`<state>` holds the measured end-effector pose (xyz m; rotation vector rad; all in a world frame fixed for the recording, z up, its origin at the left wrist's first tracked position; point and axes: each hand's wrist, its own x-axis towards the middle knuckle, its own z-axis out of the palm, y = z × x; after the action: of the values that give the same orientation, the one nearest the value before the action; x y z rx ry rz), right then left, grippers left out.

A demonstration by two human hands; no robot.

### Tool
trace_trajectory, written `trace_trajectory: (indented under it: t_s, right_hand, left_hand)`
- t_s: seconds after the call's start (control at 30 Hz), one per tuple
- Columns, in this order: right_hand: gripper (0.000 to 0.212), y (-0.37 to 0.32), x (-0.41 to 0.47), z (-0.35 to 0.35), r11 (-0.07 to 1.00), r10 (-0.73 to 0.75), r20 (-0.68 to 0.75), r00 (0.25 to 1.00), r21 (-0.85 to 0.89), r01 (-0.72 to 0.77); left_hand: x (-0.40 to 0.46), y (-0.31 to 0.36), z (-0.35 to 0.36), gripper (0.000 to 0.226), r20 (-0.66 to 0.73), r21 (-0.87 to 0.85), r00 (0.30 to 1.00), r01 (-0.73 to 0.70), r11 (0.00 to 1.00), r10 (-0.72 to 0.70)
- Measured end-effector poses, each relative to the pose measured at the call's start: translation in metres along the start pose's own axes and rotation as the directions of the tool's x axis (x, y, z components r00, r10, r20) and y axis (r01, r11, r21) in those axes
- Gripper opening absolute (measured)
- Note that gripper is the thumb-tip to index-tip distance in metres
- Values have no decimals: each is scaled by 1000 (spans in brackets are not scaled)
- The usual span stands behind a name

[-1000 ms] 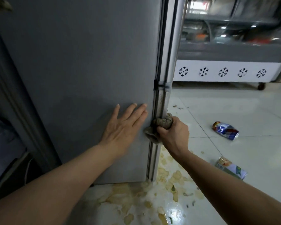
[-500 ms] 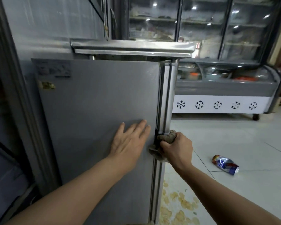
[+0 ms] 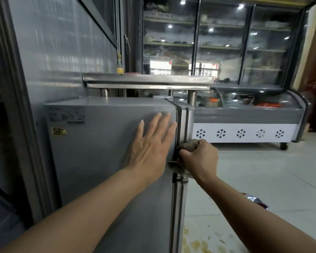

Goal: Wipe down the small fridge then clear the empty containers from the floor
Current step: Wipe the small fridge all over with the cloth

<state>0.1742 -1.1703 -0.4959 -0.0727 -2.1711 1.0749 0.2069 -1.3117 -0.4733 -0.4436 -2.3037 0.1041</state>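
Raised since the frame half a second earlier: both hands, now set near the top of the small grey metal fridge (image 3: 106, 161).
Left hand (image 3: 150, 148): laid flat on the fridge's side panel, fingers straight and spread, nothing held.
Right hand (image 3: 199, 157): curled tightly around a crumpled brown cleaning cloth (image 3: 188, 145), which is pressed against the vertical door edge at the fridge's front corner.
Crushed blue and red drink can (image 3: 255, 200): seen on the white tiled floor (image 3: 272, 176), partly hidden behind the right forearm.
Pale food scraps (image 3: 197, 243): scattered on the floor beside the fridge base.
Grey display freezer with snowflake marks (image 3: 244, 125): placed behind, well apart.
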Motion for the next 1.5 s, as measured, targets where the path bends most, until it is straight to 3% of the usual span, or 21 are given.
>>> trace_trajectory:
  t_s: [0.2,0.37,0.7,0.93,1.03,1.13,1.27,1.5]
  right_hand:
    - [28,-29,36,-19,997,-68,-45,997,-44,66]
    - [23,-34,45,-22,997,-76,0,997,-31,76]
    - [27,-72,68,-47,989,65,139,988,-139,-45]
    - [16,-99,97,-74,942,333,333,882,-164,-294]
    - [16,-120,109,-94,906,422,407,810,-230,-356]
    - [31,-145,113,-122,903,429,538,726,-272,-332]
    - [48,-182,120,-174,896,444,593,672,-304,-324]
    - [59,-217,141,-270,892,451,525,722,-262,-367]
  left_hand:
    - [45,-6,-12,86,-2,15,993,115,993,-115]
    - [54,-6,-19,65,20,-39,988,156,987,-156]
    - [76,-20,-54,44,202,-137,970,162,977,-132]
    - [101,-27,-86,52,543,-210,838,190,959,-47]
    - [113,-31,-105,62,697,-224,717,230,947,-9]
    - [132,-35,-133,73,802,-189,597,298,936,-28]
    - [161,-35,-182,68,819,-229,574,302,925,15]
    - [194,-12,-247,74,820,-303,563,278,912,101]
